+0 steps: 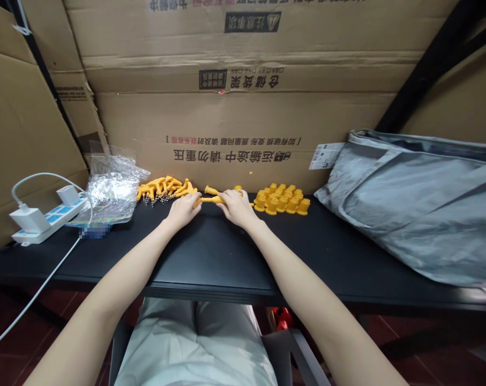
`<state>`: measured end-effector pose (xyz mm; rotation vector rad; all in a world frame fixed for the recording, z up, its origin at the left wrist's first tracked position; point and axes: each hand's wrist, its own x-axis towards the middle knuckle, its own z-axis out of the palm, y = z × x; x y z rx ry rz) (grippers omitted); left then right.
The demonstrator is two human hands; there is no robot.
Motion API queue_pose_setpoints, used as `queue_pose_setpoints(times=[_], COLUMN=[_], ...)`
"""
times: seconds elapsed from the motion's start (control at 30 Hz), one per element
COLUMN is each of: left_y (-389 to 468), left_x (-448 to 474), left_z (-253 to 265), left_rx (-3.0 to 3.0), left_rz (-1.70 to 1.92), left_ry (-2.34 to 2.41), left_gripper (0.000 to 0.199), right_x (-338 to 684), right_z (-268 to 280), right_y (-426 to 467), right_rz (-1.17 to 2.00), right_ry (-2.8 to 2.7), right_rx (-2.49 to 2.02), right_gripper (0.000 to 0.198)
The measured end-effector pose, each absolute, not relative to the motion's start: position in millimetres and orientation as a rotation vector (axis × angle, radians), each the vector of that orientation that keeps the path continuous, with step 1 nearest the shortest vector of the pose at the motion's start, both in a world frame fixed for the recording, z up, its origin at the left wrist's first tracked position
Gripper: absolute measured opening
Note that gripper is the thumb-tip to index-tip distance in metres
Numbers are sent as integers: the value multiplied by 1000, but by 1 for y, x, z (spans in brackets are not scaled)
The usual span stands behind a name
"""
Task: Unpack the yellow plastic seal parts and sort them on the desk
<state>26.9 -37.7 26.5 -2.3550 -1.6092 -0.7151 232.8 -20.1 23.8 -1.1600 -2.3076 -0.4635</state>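
Observation:
My left hand (184, 209) is closed on a yellow plastic piece (192, 189), whose top shows above the fingers. My right hand (238, 208) grips a thin yellow plastic rod (209, 200) that spans the gap between the two hands; where its ends sit inside the fingers is hidden. Left of my left hand lies a pile of yellow branched plastic parts (158, 186) with small silvery bits along their lower side. A loose yellow piece (211, 190) rests just behind the rod. Right of my right hand, several yellow flanged cups (282, 199) stand grouped in rows.
The black table (218, 257) ends close to my lap. Clear plastic bags (110, 185) and a white power strip (45, 225) with a trailing cable lie at the left. A grey fabric bag (419, 214) fills the right side. Cardboard (226, 118) walls the back.

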Motion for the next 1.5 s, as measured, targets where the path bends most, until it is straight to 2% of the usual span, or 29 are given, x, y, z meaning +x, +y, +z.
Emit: queue_pose_setpoints(times=[0.2,0.53,0.7,0.9,1.13,1.27,1.4,1.5], left_y=[-40,-44,-42,-43,-47,-47,-45,-45], left_x=[30,35,32,33,38,37,35,34], left_z=[28,30,29,29,31,31,30,29], left_rx=[-2369,-2386,-2366,-2368,-2377,-2372,-2369,-2364], left_rz=[-712,-741,-724,-702,-714,-708,-696,-699], left_ry=[-1623,-1736,-1750,-1751,-1798,-1804,-1800,-1807], left_gripper=[30,26,28,29,28,29,29,28], right_x=[232,235,237,234,233,235,236,235], right_z=[29,26,21,23,27,25,22,21], right_y=[-24,-19,-13,-16,-19,-18,-17,-17], right_rz=[-494,-469,-438,-495,-518,-469,-453,-474], right_ry=[-2277,-2283,-2370,-2359,-2277,-2293,-2350,-2371], right_rx=[-1148,-1133,-1080,-1136,-1172,-1186,-1126,-1135], right_gripper=[19,20,29,19,27,22,27,24])
